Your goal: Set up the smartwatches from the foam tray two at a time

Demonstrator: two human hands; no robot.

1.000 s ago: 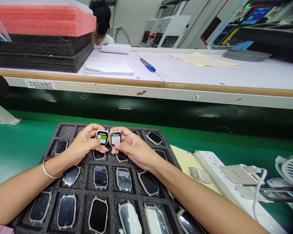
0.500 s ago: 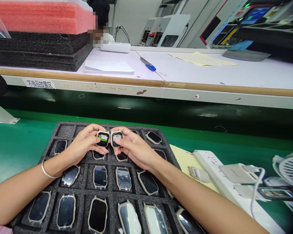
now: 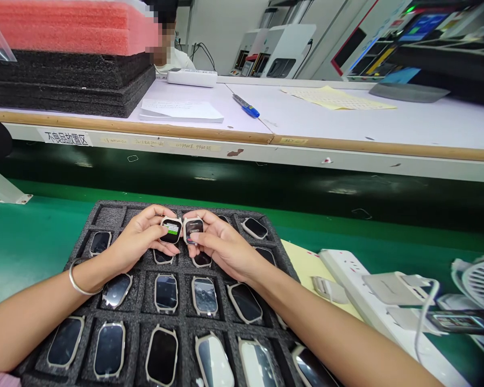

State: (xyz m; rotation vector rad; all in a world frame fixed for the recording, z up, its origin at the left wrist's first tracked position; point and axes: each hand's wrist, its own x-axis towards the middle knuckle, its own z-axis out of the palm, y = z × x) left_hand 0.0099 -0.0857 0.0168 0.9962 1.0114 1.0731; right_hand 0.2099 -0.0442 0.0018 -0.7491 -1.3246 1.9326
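My left hand [image 3: 139, 239] pinches a small watch body [image 3: 171, 230] whose dark screen carries a green band. Close beside it, my right hand [image 3: 221, 244] grips a second watch body [image 3: 193, 229] with a dim screen. Both are held side by side above the far rows of a black foam tray [image 3: 108, 214]. The tray's pockets hold several more watch bodies [image 3: 166, 293] with dark screens. A silver bangle [image 3: 77, 282] circles my left wrist.
A white power strip [image 3: 367, 293] with plugged-in adapters lies to the right on the green mat, over yellow paper [image 3: 302, 263]. A fan [image 3: 482, 279] sits at far right. Behind is a white bench with stacked foam [image 3: 64, 59], papers, a blue pen [image 3: 246, 106], and a seated person.
The right watch's screen went from a white lit page to nearly dark, and the left watch's green area shrank to a band. Both hands stayed in place.
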